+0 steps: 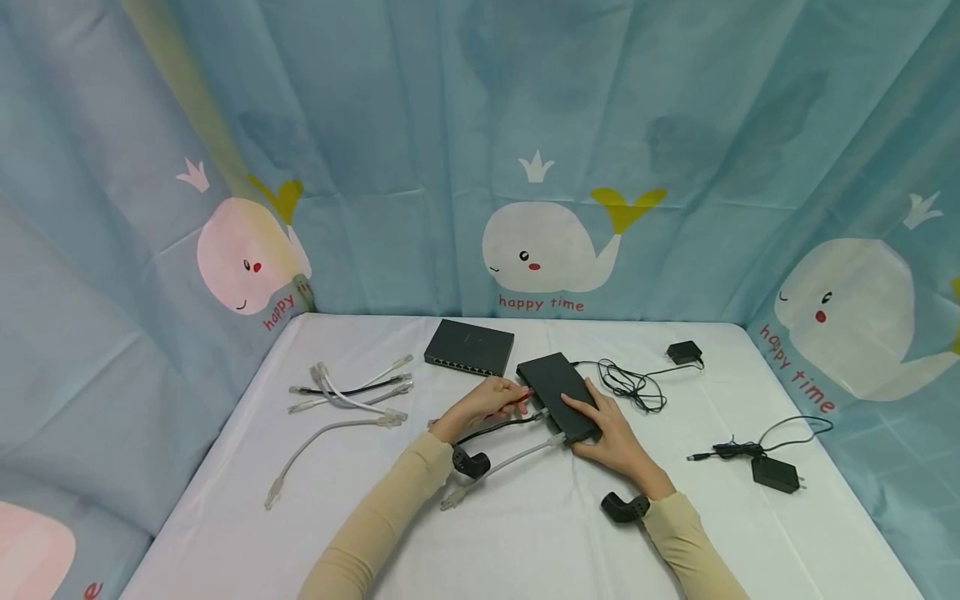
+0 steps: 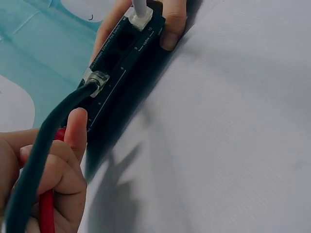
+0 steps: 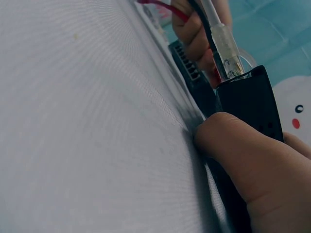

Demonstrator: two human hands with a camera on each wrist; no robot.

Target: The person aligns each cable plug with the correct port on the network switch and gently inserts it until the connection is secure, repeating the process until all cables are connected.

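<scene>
A black Ethernet switch point(image 1: 557, 392) is tilted up off the table, its port row facing left. My right hand point(image 1: 617, 439) grips its near right end; the right wrist view shows the thumb on one face. With its fingertips my left hand point(image 1: 487, 404) pinches a red network cable point(image 2: 47, 208) against the port row. The red plug is hidden behind the fingers, so I cannot tell how deep it sits. A black network cable point(image 2: 58, 114) is plugged in near the middle ports. At the end port sits the plug of a grey-white cable point(image 1: 517, 457).
A second black switch point(image 1: 469, 347) lies at the back. Several loose network cables point(image 1: 352, 392) lie on the left. One power adapter point(image 1: 684, 352) with a coiled cord is at the back right, another adapter point(image 1: 776, 475) nearer the right edge. A printed curtain point(image 1: 420, 167) surrounds the table.
</scene>
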